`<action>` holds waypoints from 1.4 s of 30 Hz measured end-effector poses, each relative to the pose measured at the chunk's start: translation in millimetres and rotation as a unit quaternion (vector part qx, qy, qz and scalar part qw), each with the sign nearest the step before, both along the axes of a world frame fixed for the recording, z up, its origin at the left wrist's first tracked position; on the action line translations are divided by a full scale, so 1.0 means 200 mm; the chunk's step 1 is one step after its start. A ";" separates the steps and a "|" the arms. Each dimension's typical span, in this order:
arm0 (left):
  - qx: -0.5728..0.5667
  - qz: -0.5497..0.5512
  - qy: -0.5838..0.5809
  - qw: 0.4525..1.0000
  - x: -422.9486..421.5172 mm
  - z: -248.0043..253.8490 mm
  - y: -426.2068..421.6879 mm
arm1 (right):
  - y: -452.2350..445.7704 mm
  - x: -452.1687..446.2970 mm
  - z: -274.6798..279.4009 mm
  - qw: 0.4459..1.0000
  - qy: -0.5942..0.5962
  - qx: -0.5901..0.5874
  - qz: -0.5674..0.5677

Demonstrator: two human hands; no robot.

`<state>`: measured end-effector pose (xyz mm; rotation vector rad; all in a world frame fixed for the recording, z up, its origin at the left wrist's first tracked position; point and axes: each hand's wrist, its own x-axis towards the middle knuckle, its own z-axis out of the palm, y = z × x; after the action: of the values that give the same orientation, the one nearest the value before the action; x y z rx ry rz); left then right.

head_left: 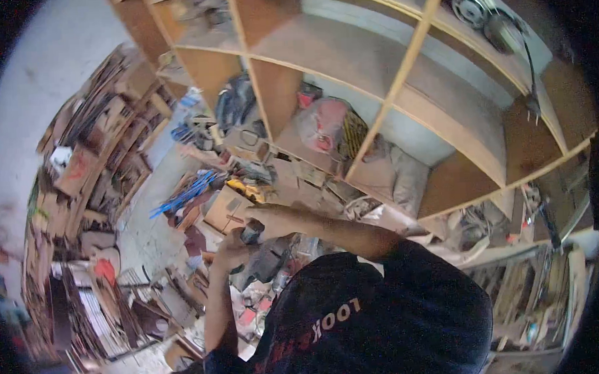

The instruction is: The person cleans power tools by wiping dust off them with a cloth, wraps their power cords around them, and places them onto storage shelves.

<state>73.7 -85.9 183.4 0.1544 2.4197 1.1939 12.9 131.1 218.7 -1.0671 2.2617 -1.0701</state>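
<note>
My left hand [230, 252] is closed around a dark, rounded object [251, 232] whose kind I cannot make out. My right hand [269, 219] reaches across from the right, just above that object. Its fingers are blurred, and whether it touches the object is unclear. Behind the hands stands a light wooden box or panel [221, 209] with a small brown T-shaped thing [235, 219] against it. A yellow tool [243, 190] lies just past the box, beside a bundle of blue strips [189, 192].
A large wooden shelf unit [389, 99] rises in front, holding a clear bag with red contents [323, 124] and a grey sack [408, 175]. Wood offcuts [88, 176] are piled along the left wall. Clutter covers much of the floor, with red pieces [248, 316] near my left forearm.
</note>
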 end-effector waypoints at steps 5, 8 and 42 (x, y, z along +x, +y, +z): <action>-0.010 -0.034 0.050 0.998 -0.02 -0.27 0.10 | 0.84 -0.19 -0.71 0.983 0.161 0.013 -0.087; 0.051 0.082 -0.094 0.991 0.03 -0.02 0.15 | 1.49 -0.17 -1.15 0.878 0.121 0.218 -0.409; 0.259 0.286 -0.103 0.917 0.32 0.60 0.34 | -0.05 -0.97 -0.98 0.961 0.008 -0.143 -0.236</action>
<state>137.0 -18.5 303.1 -0.5351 1.9589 1.9791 -180.8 120.4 23.1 -0.6396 2.4953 -1.6217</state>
